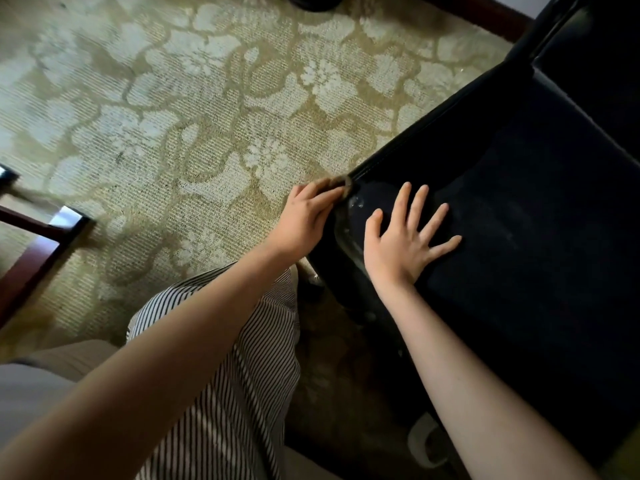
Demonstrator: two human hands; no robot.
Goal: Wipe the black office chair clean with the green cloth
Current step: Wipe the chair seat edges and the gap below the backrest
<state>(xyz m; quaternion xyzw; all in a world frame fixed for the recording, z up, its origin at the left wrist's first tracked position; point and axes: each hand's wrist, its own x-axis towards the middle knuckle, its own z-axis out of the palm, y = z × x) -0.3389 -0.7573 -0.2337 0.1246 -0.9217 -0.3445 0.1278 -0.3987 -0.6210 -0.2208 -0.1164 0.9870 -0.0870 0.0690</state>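
The black office chair (pixel 519 209) fills the right side, seen from above, with its seat pad facing me. My right hand (pixel 405 237) lies flat on the seat near its front left corner, fingers spread and straight. My left hand (pixel 304 216) grips a small bunched cloth (pixel 341 183) and presses it against the seat's left edge at the corner. Only a sliver of the cloth shows past my fingers, and it looks dull olive in this light. A pale smear sits on the seat rim between my hands.
A patterned beige floral carpet (pixel 190 116) covers the floor. A dark wooden furniture piece (pixel 41 244) stands at the left edge. My striped trouser leg (pixel 235 358) is at the bottom centre. A chair caster (pixel 426 441) shows under the seat.
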